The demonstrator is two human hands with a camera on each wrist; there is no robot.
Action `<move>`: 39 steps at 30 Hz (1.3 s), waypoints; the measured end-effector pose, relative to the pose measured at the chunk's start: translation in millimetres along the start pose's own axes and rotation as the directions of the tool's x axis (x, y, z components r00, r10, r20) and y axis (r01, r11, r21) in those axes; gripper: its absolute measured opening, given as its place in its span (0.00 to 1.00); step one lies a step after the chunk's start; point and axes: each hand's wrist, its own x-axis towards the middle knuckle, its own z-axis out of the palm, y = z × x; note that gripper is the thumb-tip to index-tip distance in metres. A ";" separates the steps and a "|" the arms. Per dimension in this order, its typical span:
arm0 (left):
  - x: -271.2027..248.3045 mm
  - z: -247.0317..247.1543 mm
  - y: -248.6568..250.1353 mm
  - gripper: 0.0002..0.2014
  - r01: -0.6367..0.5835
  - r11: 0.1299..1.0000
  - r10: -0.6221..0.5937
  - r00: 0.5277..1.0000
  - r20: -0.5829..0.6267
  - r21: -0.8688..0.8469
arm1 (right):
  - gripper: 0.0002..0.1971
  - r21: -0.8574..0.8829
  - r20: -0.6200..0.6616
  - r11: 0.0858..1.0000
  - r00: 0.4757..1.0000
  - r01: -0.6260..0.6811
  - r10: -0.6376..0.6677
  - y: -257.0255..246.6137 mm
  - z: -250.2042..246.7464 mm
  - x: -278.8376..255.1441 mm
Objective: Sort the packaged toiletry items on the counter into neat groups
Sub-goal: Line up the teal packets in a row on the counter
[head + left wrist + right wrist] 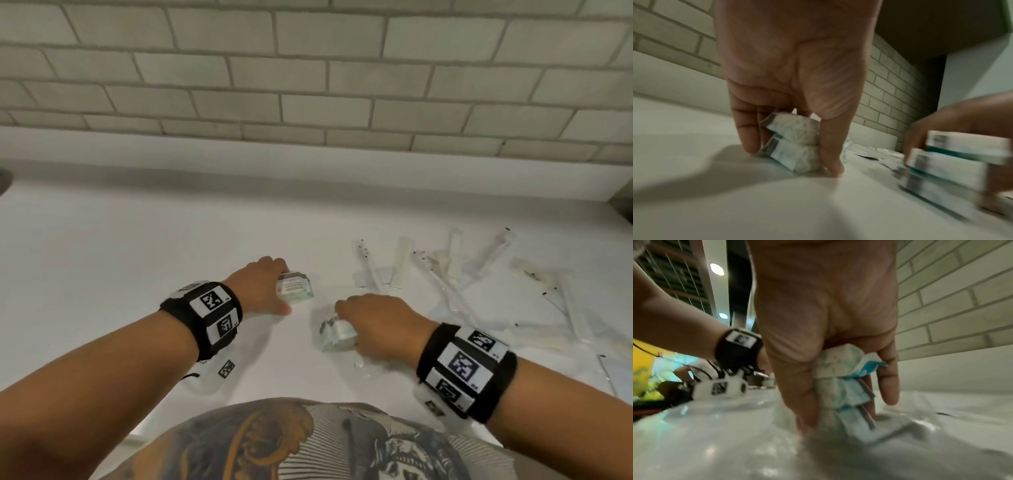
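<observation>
My left hand (265,289) grips a small stack of white-and-teal wrapped packets (295,287) standing on the white counter (102,260). In the left wrist view the thumb and fingers (748,129) pinch that left stack (795,142) from both sides. My right hand (373,323) holds a second, taller stack of the same packets (337,334) a little to the right, also resting on the counter. The right wrist view shows the thumb and fingers (888,379) clamped round this right stack (842,386). That stack also appears blurred at the right of the left wrist view (953,165).
Several long clear-wrapped items, toothbrush-like, lie scattered on the counter at the right (455,274). A clear plastic wrapper (363,368) lies under my right wrist. The brick-tile wall (308,75) runs along the back. A dark cabinet underside (941,24) hangs above the far right.
</observation>
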 end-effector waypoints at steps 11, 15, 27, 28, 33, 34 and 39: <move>9.0 -1.0 30.3 0.26 -0.195 0.972 0.216 0.961 0.175 -0.131 | 0.50 -0.071 0.000 0.913 0.915 -0.402 0.403 73.0 -25.1 37.8; 33.2 -12.8 18.7 0.24 -0.100 0.989 0.114 0.985 0.130 -0.112 | 0.36 0.081 -0.309 0.984 0.934 -0.161 0.178 42.6 -36.9 37.9; 48.2 -11.5 -0.4 0.12 -0.069 0.985 0.084 0.993 0.087 -0.160 | 0.15 0.154 0.150 0.988 0.988 0.007 -0.031 1.0 -12.2 47.6; 47.2 -11.8 -2.2 0.12 -0.079 0.981 0.097 0.991 0.095 -0.175 | 0.11 0.223 0.217 0.973 0.976 -0.062 0.013 3.4 -19.1 50.2; 44.7 -19.9 -14.0 0.13 -0.111 0.981 0.122 0.991 0.061 -0.160 | 0.16 0.132 0.187 0.948 0.946 -0.290 0.263 19.8 -29.5 60.5; 43.8 -21.3 -15.6 0.13 -0.107 0.982 0.117 0.992 0.054 -0.157 | 0.16 0.142 0.161 0.941 0.945 -0.308 0.285 20.3 -27.8 61.0; 37.4 -16.8 -18.0 0.23 -0.089 0.984 0.112 0.983 0.147 -0.154 | 0.27 0.133 0.114 0.966 0.971 -0.223 0.209 5.4 -11.9 51.3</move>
